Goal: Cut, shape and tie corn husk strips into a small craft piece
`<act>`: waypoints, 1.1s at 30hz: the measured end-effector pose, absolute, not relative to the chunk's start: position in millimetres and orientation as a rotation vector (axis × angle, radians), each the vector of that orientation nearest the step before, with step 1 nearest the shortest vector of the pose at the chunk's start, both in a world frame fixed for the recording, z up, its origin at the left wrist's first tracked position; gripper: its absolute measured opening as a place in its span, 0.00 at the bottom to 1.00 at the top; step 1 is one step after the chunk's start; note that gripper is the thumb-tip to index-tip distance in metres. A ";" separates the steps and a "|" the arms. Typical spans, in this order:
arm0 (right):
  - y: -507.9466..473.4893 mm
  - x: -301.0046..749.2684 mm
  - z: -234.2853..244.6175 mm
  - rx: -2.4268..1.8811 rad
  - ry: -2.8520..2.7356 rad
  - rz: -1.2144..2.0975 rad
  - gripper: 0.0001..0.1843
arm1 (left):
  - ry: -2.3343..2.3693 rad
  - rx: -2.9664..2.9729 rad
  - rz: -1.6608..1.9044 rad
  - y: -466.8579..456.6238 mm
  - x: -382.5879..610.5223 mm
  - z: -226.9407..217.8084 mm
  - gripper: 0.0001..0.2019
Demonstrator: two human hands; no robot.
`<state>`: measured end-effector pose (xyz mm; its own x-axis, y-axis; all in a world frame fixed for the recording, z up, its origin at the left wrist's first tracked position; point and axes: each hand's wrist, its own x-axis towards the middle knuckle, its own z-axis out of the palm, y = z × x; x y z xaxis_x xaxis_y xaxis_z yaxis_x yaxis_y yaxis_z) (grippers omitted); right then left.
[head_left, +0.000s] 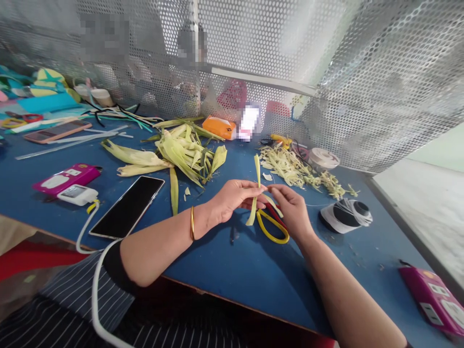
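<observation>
Pinch corn-husk strip (257,170) lightly above blue table (221,263), with left hand (234,195) closed on it. Steady right hand (294,210) alongside, with fingertips bunched together; cannot tell on what. Mind yellow-handled scissors (277,240) just beside right palm, to avoid snagging the husk.

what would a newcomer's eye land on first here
Probably the left hand pinching a pale green strip near the middle of the view, with the right hand close beside it and a yellow scissor loop just below. Next, likely the heap of green husks farther back, left of centre, on the blue table.
</observation>
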<state>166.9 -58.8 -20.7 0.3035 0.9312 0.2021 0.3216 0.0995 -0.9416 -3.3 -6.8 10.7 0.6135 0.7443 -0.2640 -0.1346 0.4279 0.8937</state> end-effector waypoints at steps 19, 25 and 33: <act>-71.1 165.6 5.6 -1.408 -1.639 0.987 0.20 | 0.890 1.114 0.771 -4.6 4.3 8.3 0.03; -67.3 168.8 3.3 -1.476 -1.321 0.768 0.17 | 0.790 1.164 0.521 -4.5 -1.4 4.8 0.09; -67.5 160.1 -5.8 -1.369 -1.163 0.807 0.15 | 0.690 1.311 0.371 -10.2 -2.4 2.7 0.08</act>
